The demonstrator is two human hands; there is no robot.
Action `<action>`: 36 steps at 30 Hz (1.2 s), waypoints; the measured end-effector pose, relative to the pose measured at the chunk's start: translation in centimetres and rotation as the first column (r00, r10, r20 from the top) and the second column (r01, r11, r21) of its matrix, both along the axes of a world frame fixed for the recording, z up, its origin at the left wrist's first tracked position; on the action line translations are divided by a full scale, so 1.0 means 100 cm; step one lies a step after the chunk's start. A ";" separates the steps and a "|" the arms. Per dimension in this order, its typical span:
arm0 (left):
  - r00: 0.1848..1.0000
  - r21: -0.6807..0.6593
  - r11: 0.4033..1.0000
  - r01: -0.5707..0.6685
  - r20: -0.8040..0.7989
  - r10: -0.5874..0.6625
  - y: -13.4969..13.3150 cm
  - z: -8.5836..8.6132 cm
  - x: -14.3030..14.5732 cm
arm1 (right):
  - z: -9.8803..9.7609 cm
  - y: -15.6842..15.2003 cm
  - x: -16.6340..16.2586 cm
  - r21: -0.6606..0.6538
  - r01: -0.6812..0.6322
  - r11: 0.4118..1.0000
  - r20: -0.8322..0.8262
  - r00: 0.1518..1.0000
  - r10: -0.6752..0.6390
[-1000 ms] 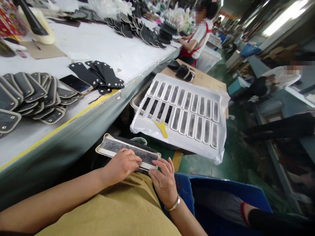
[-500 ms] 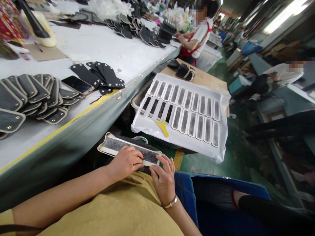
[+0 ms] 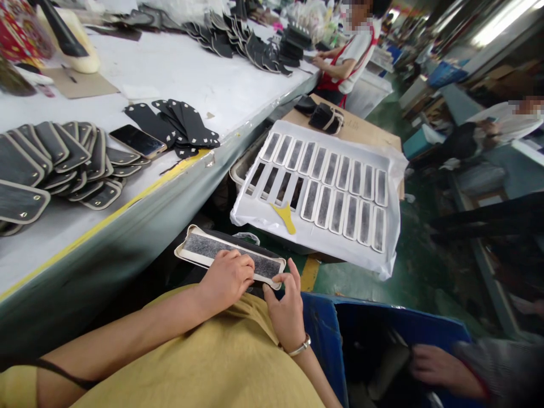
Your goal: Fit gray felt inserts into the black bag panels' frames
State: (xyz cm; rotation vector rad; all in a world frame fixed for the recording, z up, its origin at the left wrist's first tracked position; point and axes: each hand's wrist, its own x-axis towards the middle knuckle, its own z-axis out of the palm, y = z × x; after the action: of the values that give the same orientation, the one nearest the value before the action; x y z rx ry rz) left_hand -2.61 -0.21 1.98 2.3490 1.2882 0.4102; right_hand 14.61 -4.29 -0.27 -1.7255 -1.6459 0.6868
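Close to my body lies a long dark panel with cream edging [image 3: 204, 245], its grey speckled face up and slightly tilted. My left hand [image 3: 229, 276] is closed on its near long edge, with the fingertips bent over the grey face. At the panel's right end, my right hand [image 3: 288, 309] pinches the near corner between thumb and fingers, the index finger raised. The underside of the panel is hidden. Beyond it, a white sheet [image 3: 250, 214] carries two rows of cream-rimmed grey strips [image 3: 338, 212], with several cut-out slots at its left. A yellow flat forked tool [image 3: 284, 216] lies on that sheet.
On the white table [image 3: 140, 65] at left lie grey edged pieces [image 3: 76, 153], a phone [image 3: 138, 140] and black pieces [image 3: 187, 122]. A blue bin [image 3: 323, 334] stands at my right, with another person's hand [image 3: 446, 365] over it. A co-worker [image 3: 348, 59] stands farther along the table.
The view has shifted slightly. My right index finger has lifted off the panel's end. Another person's hand has come into view over the blue bin.
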 end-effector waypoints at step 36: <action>0.989 0.017 0.991 -0.134 -0.060 0.135 0.000 0.002 -0.048 | -0.028 -0.032 -0.035 0.284 -0.510 0.812 0.798 0.595 0.094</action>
State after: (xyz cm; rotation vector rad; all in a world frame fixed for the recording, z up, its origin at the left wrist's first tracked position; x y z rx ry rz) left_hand -7.38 -0.25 2.22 2.3093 1.4820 0.3926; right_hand 11.09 -7.51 -3.11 -1.3896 -2.4707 -0.4298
